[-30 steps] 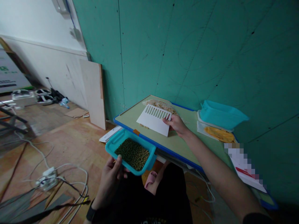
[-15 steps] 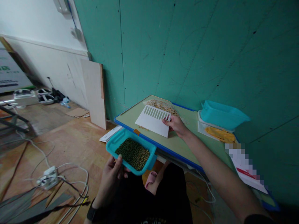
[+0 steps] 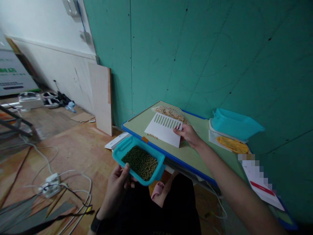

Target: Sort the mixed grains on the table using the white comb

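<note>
My left hand (image 3: 116, 184) grips the near corner of a teal plastic tray (image 3: 119, 148) filled with green beans (image 3: 140, 162), held just below the blue front edge of a small green table (image 3: 186, 153). My right hand (image 3: 188, 134) pinches the right edge of a white slotted scraper card (image 3: 163, 129) standing tilted on the tabletop. A few tan grains (image 3: 153, 135) lie at the card's lower edge, and a larger pile of tan grains (image 3: 171, 113) sits behind it toward the wall.
A teal container (image 3: 234, 124) and a yellow cloth (image 3: 231, 145) rest at the table's right, with papers (image 3: 261, 187) nearer me. The teal wall (image 3: 195, 49) stands behind. A power strip (image 3: 50, 186) and cables trail over the wooden floor on the left. A board (image 3: 101, 98) leans against the wall.
The card in my right hand has shifted slightly along the tabletop, leaving a few grains at its lower edge. The view has drifted a little. My left hand keeps the tray in place.
</note>
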A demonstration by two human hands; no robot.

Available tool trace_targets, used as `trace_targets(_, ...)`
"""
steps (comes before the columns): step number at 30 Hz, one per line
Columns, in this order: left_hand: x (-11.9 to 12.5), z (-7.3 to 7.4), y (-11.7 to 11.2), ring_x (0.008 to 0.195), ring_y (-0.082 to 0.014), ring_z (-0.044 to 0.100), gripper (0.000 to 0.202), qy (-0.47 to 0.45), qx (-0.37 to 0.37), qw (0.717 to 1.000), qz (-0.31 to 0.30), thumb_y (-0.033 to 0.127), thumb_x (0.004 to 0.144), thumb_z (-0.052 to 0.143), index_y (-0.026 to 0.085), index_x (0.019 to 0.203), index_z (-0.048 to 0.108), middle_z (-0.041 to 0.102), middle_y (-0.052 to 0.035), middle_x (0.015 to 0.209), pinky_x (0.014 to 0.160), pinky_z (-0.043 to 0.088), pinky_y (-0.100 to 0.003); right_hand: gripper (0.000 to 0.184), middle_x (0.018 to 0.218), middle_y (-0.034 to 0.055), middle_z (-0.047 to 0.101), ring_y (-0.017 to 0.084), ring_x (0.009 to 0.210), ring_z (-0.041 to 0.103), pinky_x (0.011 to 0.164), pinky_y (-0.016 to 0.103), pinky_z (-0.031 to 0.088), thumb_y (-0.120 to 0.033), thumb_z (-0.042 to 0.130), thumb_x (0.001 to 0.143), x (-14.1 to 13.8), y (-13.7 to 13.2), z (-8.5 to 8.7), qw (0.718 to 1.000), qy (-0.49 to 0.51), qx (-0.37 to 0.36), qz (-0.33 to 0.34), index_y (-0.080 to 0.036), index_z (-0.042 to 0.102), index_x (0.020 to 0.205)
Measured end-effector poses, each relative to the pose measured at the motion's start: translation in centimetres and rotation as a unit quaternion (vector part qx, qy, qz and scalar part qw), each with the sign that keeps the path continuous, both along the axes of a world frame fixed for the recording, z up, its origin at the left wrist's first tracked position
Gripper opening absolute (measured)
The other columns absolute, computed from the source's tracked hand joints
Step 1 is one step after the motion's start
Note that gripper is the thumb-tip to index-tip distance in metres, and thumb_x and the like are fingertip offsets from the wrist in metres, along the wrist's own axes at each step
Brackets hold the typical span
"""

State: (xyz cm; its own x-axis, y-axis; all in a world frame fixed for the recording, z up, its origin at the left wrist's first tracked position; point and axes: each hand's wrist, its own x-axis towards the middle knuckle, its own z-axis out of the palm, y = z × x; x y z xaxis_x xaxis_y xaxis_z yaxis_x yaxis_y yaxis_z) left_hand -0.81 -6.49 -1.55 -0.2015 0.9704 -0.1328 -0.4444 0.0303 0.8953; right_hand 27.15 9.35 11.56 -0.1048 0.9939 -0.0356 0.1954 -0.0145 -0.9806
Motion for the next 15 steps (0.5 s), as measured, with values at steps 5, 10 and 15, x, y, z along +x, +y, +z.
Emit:
trace_targets(5,0.1,-0.1,0.1,0.034,-0.0064,0.046,0.047,0.005,0.001,1.0,0.002,0.063,0.079,0.077,0.02,0.085,0.06,0.058,0.0079,0.045,0.039,0.045,-0.017,0.051,0.078,0.0051,0.076,0.023,0.071,0.07,0.062,0.033,0.056,-0.051,0.092,0.052,0.6,-0.6,0.4,1.0,-0.015,0.007,0.004,-0.018,0.072,0.085)
trace_targets(10,0.1,-0.1,0.0,0.034,-0.0069,0.046,0.047,0.006,0.004,1.0,-0.01,0.063,0.081,0.075,0.02,0.088,0.059,0.057,0.0082,0.044,0.04,0.045,-0.018,0.052,0.077,0.0058,0.076,0.023,0.066,0.069,0.055,0.032,0.054,-0.053,0.092,0.052,1.4,-1.2,0.5,0.999,-0.034,-0.006,-0.022,-0.017,0.071,0.084)
trace_targets(15,0.2,0.0,0.1,0.034,-0.0061,0.047,0.048,0.003,0.003,1.0,-0.014,0.064,0.079,0.076,0.019,0.088,0.059,0.062,0.0066,0.048,0.039,0.043,-0.016,0.055,0.078,0.006,0.076,0.024,0.067,0.07,0.054,0.033,0.055,-0.056,0.091,0.052,2.6,-2.4,0.5,0.998,-0.042,-0.002,-0.036,-0.017,0.071,0.085)
